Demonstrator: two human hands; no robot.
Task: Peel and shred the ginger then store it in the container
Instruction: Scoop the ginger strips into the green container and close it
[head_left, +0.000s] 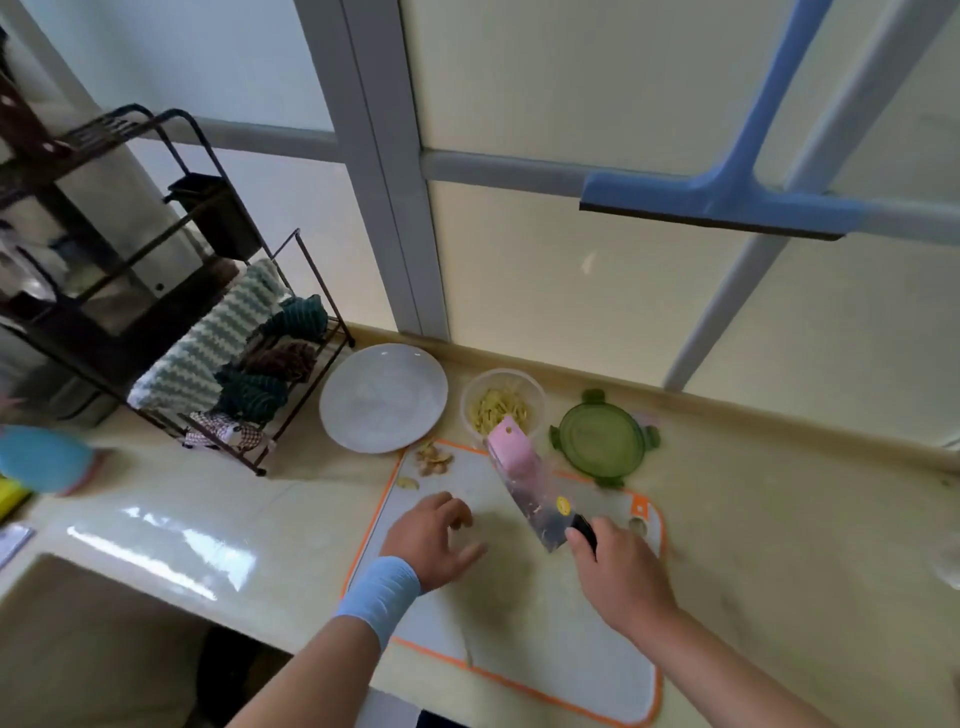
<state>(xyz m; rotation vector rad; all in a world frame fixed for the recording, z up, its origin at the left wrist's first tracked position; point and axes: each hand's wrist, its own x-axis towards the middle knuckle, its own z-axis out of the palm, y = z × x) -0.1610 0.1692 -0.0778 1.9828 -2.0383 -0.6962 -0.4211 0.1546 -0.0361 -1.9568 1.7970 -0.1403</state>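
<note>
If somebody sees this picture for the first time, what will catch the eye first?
First the cleaver, gripped by the right hand and slanting over the board toward the container of shredded ginger. Then the green lid lying right of the container, and the white plate to its left.

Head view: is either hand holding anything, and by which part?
The right hand grips the cleaver by its black handle. The left hand holds nothing, its fingers loosely curled over the cutting board.
</note>
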